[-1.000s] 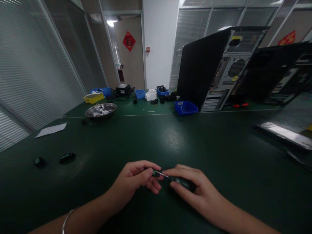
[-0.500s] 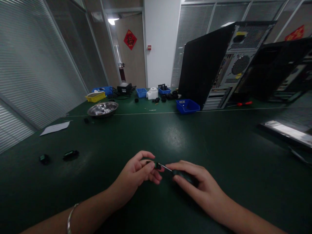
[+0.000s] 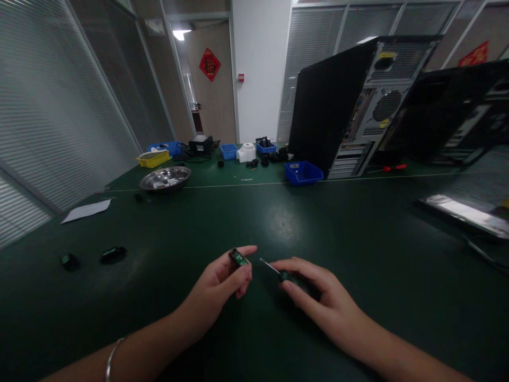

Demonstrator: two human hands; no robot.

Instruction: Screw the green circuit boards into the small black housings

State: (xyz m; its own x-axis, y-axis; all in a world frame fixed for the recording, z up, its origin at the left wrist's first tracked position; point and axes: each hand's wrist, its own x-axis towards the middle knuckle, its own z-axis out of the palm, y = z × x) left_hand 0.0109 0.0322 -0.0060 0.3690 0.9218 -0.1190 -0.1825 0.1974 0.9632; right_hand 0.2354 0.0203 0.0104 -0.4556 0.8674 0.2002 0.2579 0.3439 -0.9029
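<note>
Between the thumb and fingers of my left hand (image 3: 222, 278) is a small black part with a green circuit board (image 3: 239, 258), its board side facing up. The index finger of that hand points out past it. My right hand (image 3: 318, 289) is wrapped round the dark handle of a screwdriver (image 3: 272, 266). The screwdriver's thin metal shaft points up and left, its tip a short gap away from the small part. Most of the handle is hidden by my fingers. Two dark pieces, one longer (image 3: 113, 254) and one shorter (image 3: 69, 261), lie on the green table to the left.
A metal bowl (image 3: 165, 179) with small parts stands at the back left, near a yellow tray (image 3: 154, 158). A blue bin (image 3: 303, 173) sits beside a black computer tower (image 3: 330, 106). White paper (image 3: 86, 211) lies left; a bright panel (image 3: 469, 215) lies right.
The screwdriver tip has come away from the small part. My left hand has turned the part, so its green board shows more. The right hand has barely moved.
</note>
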